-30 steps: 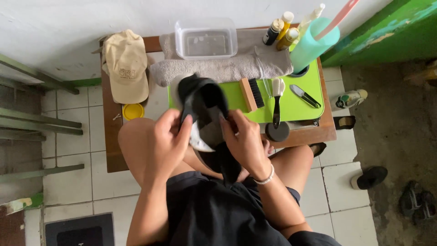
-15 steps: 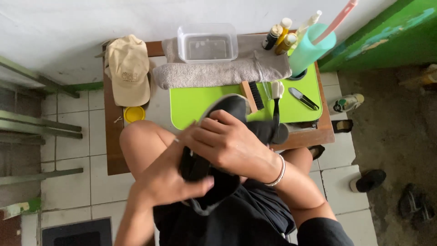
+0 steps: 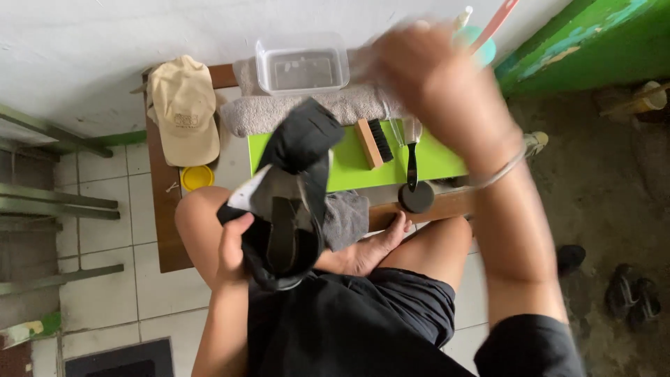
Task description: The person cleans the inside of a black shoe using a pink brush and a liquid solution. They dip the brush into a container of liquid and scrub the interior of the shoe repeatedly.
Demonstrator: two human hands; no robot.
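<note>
Black shoe (image 3: 289, 195) now gripped in left hand (image 3: 234, 246) alone, held upside down over lap, toe toward green mat (image 3: 433, 157). Right hand (image 3: 433, 84), off shoe since half-second ago, blurred mid-reach toward table's far items; fingers' spread indiscernible. Brush (image 3: 373, 142) untouched.

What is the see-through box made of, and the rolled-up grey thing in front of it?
The box looks like clear, glossy plastic: you can see through its walls. The grey roll seems to be soft terry cloth, likely a towel, since its surface looks fuzzy and matte.
</note>
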